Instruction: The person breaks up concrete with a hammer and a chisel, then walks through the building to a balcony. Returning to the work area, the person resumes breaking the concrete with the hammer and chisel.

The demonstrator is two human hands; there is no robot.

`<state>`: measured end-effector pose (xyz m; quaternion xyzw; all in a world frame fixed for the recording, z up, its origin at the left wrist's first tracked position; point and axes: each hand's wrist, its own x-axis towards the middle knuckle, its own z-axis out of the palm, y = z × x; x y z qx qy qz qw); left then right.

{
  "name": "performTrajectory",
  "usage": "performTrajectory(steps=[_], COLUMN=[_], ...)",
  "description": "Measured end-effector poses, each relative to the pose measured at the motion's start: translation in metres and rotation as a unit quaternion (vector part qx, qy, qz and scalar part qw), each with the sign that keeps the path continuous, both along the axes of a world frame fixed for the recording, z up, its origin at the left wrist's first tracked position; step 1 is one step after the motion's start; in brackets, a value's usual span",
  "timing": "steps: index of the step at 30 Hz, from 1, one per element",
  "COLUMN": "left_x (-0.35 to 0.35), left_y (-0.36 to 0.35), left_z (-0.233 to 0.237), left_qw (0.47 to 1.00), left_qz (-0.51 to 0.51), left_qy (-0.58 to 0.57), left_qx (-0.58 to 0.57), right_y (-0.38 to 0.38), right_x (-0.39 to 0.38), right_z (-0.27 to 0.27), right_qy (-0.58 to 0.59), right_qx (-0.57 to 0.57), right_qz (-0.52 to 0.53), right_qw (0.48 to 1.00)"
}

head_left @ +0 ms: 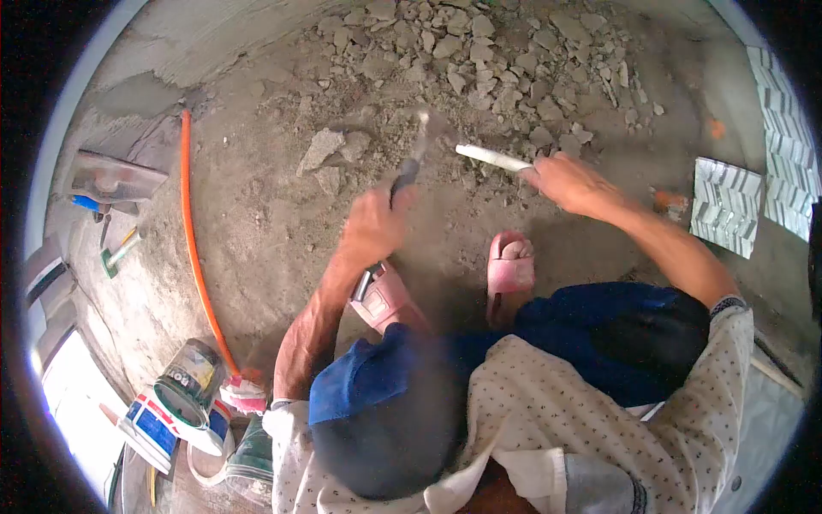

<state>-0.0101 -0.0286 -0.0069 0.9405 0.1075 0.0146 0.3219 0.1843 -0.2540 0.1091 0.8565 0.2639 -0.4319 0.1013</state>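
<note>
My left hand is wrapped round a dark-handled tool. The tool's far end is smeared by motion above the dusty floor, so its kind does not show. A short metal piece sticks out below the same fist, over my left slipper. In my right hand is a white stick, its free end pointing left towards the blurred tool tip. Just left of the tool lie loose flat chunks of rubble.
Broken rubble is heaped at the far side. A long orange rod lies on the left, near a float trowel. Buckets stand at lower left. Patterned silvery sheets lie at right. My pink slippers are on the floor.
</note>
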Motion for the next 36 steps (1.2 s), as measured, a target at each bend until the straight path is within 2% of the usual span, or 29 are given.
performTrajectory(steps=[2, 5, 8, 9, 10, 12, 14, 17, 20, 23, 24, 27, 30, 33, 36], left_x=[0.029, 0.055, 0.055, 0.041, 0.016, 0.004, 0.001, 0.02, 0.047, 0.031, 0.016, -0.016, 0.012, 0.032, 0.039], left_y=[0.019, 0.028, 0.007, 0.003, -0.005, -0.01, -0.007, 0.013, 0.014, -0.009, -0.018, -0.02, 0.004, 0.022, 0.003], left_z=[0.059, 0.09, 0.1, 0.081, 0.042, 0.036, 0.042, 0.069, 0.123, 0.083, 0.053, 0.007, 0.065, 0.102, 0.098], left_qw=[0.989, 0.922, 0.881, 0.933, 0.97, 0.991, 0.985, 0.942, 0.896, 0.903, 0.95, 0.991, 0.961, 0.915, 0.871], left_qz=[0.077, 0.278, 0.305, 0.219, 0.131, 0.031, 0.009, 0.142, 0.282, 0.278, 0.234, 0.004, 0.101, 0.248, 0.321], left_qy=[0.09, -0.005, -0.017, -0.006, 0.007, 0.052, 0.117, 0.144, 0.019, -0.051, -0.011, 0.074, 0.192, 0.08, -0.021], left_qx=[-0.086, -0.268, -0.36, -0.284, -0.203, -0.121, -0.122, -0.266, -0.344, -0.323, -0.204, -0.11, -0.173, -0.309, -0.37], right_y=[0.0, -0.019, -0.01, -0.011, -0.014, -0.017, -0.017, -0.029, -0.036, -0.027, -0.025, -0.024, -0.033, -0.034, -0.025], right_x=[-0.003, -0.007, -0.01, -0.009, -0.008, -0.007, -0.008, -0.013, -0.02, -0.015, -0.013, -0.011, -0.015, -0.016, -0.013], right_z=[0.004, -0.01, 0.001, -0.001, -0.005, -0.006, -0.001, -0.014, -0.015, -0.012, -0.01, -0.006, -0.01, -0.013, -0.002], right_qy=[-0.003, -0.025, -0.037, -0.036, -0.035, -0.03, -0.023, -0.06, -0.086, -0.047, -0.042, -0.031, -0.032, -0.021, -0.014], right_qx=[-0.003, 0.044, 0.033, 0.038, 0.041, 0.046, 0.049, 0.053, 0.091, 0.032, 0.033, 0.033, 0.036, 0.048, 0.049], right_qz=[-0.031, -0.002, 0.016, 0.027, 0.039, 0.049, 0.041, 0.037, 0.012, -0.005, 0.008, 0.037, 0.026, 0.01, 0.003], right_qw=[1.0, 0.999, 0.999, 0.998, 0.998, 0.997, 0.998, 0.996, 0.992, 0.998, 0.999, 0.998, 0.998, 0.999, 0.999])
